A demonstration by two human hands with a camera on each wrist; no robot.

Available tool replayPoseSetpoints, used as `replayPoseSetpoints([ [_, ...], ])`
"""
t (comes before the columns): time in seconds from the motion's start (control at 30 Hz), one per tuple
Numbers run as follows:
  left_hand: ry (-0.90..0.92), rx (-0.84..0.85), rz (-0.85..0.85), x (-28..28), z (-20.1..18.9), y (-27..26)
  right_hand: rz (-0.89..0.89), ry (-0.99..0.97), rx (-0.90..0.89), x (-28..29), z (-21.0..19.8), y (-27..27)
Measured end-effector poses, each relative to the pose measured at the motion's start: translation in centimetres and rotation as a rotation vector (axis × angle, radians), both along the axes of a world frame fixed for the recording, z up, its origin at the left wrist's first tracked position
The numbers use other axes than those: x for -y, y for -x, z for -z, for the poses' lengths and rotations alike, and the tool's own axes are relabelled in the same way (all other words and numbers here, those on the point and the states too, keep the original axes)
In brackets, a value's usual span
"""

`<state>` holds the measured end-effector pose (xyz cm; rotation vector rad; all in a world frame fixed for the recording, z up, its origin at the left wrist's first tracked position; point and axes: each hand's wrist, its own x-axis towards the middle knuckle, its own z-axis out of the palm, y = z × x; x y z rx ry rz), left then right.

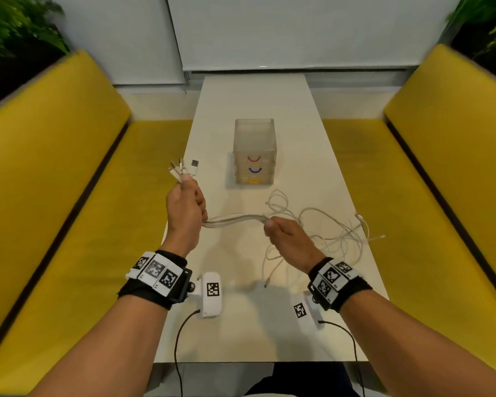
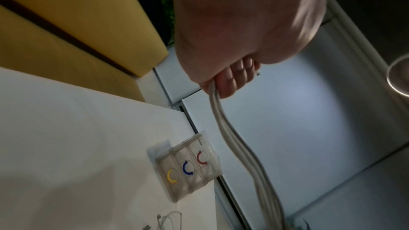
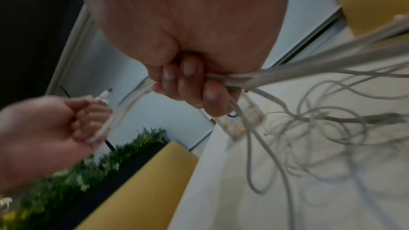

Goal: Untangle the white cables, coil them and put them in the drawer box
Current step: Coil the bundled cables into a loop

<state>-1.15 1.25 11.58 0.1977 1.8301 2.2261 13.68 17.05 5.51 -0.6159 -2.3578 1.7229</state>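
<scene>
Several white cables (image 1: 235,219) run as one bundle between my two hands above the white table (image 1: 269,110). My left hand (image 1: 188,206) grips the bundle near its ends, and the plugs (image 1: 182,167) stick up past the fist. My right hand (image 1: 278,229) grips the same bundle further along; beyond it the rest lies as a loose tangle (image 1: 327,236) on the table. In the left wrist view the cables (image 2: 228,132) hang from the curled fingers (image 2: 230,80). In the right wrist view the fingers (image 3: 190,83) wrap the cables (image 3: 298,69). The clear drawer box (image 1: 254,151) stands behind, all three drawers closed.
Yellow bench seats (image 1: 69,196) flank the narrow table on both sides. Green plants (image 1: 17,24) sit behind the backrests. The drawer box (image 2: 188,165) has red, blue and yellow handles. Black wires (image 1: 181,339) trail from the wrist cameras over the near table edge.
</scene>
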Motion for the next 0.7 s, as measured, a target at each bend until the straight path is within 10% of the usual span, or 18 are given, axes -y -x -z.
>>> replayPoseSetpoints([
  [0.7,0.268,-0.288,0.080,-1.5,1.9,-2.9,0.015,0.129,-0.179,2.6,-7.9,4.0],
])
